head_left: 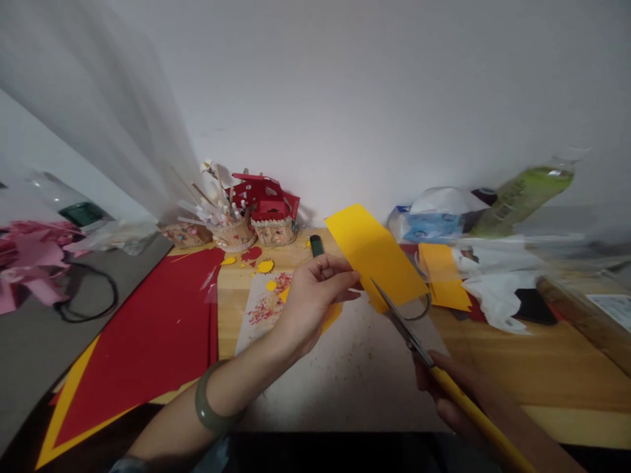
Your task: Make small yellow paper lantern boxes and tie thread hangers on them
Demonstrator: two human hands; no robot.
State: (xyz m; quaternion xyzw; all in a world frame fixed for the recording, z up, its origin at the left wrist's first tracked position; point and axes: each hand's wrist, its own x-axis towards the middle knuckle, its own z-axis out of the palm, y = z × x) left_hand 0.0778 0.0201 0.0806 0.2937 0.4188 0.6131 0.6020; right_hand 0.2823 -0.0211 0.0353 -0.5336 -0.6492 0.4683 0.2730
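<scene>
so, two bare forearms come in from the bottom of the frame, the left one ringed by one green bangle [207, 401]. the right hand [456, 401], lower right, curls around one pair of scissors [407, 332], pointing up and left; a long yellow piece crosses that hand towards the bottom edge — handle or paper, i cannot tell. the left hand [313, 292], near the centre, reaches up and right, pinching one yellow sheet [377, 253] by its left edge between thumb and fingers, one ring on a finger. the sheet is raised and tilted at the middle of the frame, a scissor blade lying over its lower part.

below both hands, the grey mat [355, 387] shows its surface between the forearms, its front edge near the bottom; bare wood [497, 368] runs on to its right. at left lies a stack of red sheets [152, 328], too overlapped to count, with yellow edging out beneath.

farther off — three decorated pots [234, 235] in a row upper left of centre, one red box [269, 209] at the rightmost; then, towards the upper right, one tissue pack [431, 225] and one bottle of green liquid [527, 197], leaning. behind all is the pale wall [345, 98].
</scene>
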